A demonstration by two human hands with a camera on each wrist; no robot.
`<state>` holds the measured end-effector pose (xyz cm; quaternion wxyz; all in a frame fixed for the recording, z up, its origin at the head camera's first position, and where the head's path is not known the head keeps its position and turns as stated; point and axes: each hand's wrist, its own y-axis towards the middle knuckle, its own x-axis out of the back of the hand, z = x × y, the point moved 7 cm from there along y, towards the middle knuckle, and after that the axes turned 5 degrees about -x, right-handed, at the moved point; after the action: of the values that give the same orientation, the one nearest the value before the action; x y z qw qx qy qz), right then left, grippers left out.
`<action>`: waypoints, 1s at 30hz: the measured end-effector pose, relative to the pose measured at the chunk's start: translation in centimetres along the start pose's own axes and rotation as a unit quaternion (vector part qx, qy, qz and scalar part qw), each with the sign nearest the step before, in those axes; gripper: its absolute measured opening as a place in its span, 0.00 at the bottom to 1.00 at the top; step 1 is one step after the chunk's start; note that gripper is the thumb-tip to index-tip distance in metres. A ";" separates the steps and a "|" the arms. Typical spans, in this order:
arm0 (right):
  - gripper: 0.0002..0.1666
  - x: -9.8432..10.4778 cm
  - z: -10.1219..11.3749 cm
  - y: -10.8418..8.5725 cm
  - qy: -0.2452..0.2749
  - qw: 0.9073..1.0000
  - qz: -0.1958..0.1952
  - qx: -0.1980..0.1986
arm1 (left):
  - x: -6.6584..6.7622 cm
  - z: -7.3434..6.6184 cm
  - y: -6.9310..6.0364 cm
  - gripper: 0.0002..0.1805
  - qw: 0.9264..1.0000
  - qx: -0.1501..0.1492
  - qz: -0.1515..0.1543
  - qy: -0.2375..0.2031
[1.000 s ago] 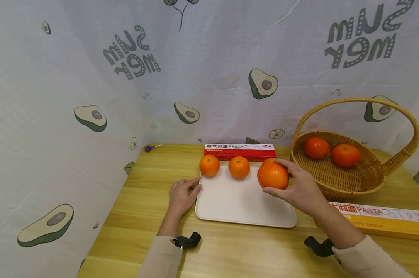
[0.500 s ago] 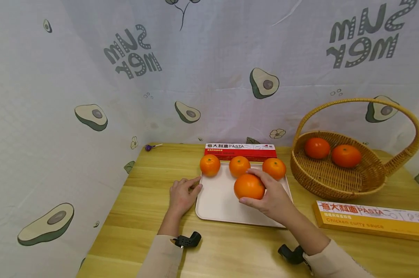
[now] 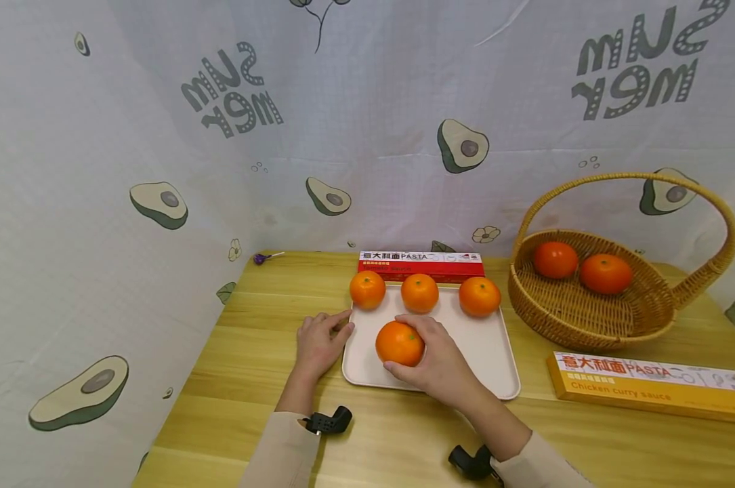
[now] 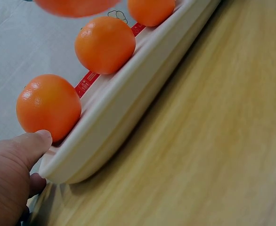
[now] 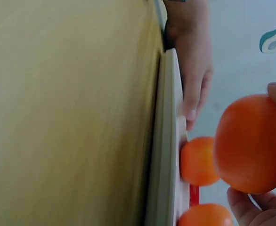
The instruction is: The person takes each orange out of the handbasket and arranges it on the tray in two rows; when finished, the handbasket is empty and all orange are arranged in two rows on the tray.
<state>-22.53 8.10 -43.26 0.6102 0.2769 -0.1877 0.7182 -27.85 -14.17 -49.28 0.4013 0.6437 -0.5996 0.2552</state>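
Observation:
In the head view, my right hand [image 3: 443, 359] holds an orange [image 3: 399, 343] between thumb and fingers over the front left of a white tray [image 3: 458, 366]. The left wrist view catches this orange [image 4: 77, 4] at the top edge, raised above the tray. My left hand [image 3: 320, 346] rests beside the tray's left edge, fingertips touching the rim. Along the tray's back side sit three more oranges: left [image 3: 367, 290], middle [image 3: 419, 293] and right [image 3: 479, 296]. In the right wrist view, my fingers partly cover the held orange [image 5: 251, 146].
A wicker basket [image 3: 586, 332] with a tall handle stands at the right, with two red-orange fruits [image 3: 606, 273] inside. A red pasta box [image 3: 421, 268] lies behind the tray. To its right is a yellow pasta box [image 3: 654, 390]. A purple lollipop [image 3: 261, 259] lies far left.
My right hand has carried the orange left and toward me, from the tray's back right to its front left. The right orange came into full sight. My left hand stayed put.

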 end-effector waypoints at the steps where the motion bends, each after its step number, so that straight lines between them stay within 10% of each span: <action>1: 0.46 -0.4 0.0 0.0 -0.004 1.000 0.006 -0.004 | 0.0 0.0 0.0 0.19 1.000 0.000 0.000 -0.001; 30: 0.48 -6.9 1.2 0.7 0.026 0.995 0.091 0.019 | 0.0 0.0 0.0 0.20 1.000 -0.012 0.005 -0.005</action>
<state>-22.26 1.93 -46.55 0.5418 0.2518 -0.1822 0.7809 -27.88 -14.18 -49.25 0.4045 0.6369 -0.6080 0.2472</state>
